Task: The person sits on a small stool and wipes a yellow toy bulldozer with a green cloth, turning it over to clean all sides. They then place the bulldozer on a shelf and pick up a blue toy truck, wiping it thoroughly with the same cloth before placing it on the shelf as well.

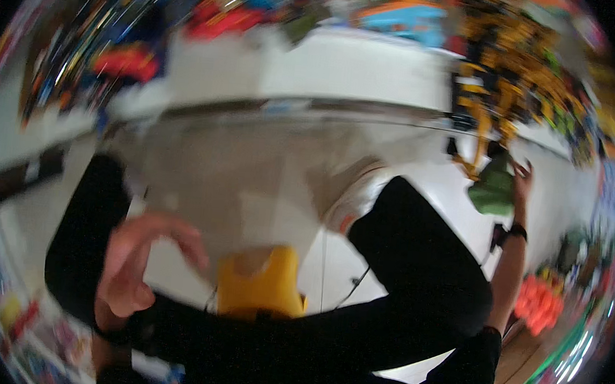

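My left hand [131,259] is raised over my bent left leg, its fingers curved and apart, with nothing in it. At the right, my right arm reaches out past my knee. My right hand [522,180] is against the edge of a green item [493,186], perhaps fabric. Whether its fingers grip this item cannot be made out through the blur. Just beyond the item hang several yellow-and-black goods [491,104]. A dark band [518,231] circles my right wrist.
Between my legs stands a yellow plastic object [261,281], perhaps a stool. A white shelf base [356,70] crosses ahead, with blurred goods above it. Orange goods [539,304] are at the right. A white shoe [359,199] rests on the tiled floor [232,180].
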Action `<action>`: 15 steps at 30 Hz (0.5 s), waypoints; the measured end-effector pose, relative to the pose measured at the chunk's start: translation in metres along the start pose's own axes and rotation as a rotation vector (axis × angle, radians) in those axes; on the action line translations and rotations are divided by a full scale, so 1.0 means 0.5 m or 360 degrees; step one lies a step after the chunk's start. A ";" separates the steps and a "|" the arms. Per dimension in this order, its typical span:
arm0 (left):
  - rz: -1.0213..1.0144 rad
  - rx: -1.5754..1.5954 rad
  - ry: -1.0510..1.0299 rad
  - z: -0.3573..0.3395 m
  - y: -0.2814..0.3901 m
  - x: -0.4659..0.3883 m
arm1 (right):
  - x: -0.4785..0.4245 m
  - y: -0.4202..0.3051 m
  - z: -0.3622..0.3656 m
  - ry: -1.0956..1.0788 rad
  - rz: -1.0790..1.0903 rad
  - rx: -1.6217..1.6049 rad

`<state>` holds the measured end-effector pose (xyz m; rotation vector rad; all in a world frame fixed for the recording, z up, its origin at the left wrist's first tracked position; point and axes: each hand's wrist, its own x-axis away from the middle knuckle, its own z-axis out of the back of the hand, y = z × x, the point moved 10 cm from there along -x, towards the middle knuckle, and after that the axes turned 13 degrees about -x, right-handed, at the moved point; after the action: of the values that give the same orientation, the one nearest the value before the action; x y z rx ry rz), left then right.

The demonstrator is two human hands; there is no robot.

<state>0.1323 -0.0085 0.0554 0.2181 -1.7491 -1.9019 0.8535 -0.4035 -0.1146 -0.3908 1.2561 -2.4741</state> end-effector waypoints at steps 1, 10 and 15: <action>-0.0174 -0.0097 -0.0014 0.022 0.040 0.030 | 0.021 0.005 -0.012 -0.0149 0.0058 -0.0160; 0.0041 -0.0129 0.1309 0.214 0.028 0.444 | -0.009 -0.008 -0.186 -0.0435 0.0040 -0.0145; 0.0267 0.0139 0.2088 0.312 -0.183 0.797 | -0.132 -0.017 -0.132 -0.0712 0.0311 0.0009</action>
<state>-0.3006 -0.0658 0.0845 1.0279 -0.8636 -1.0403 0.8863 -0.3237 -0.1511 -0.7340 1.0436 -2.0734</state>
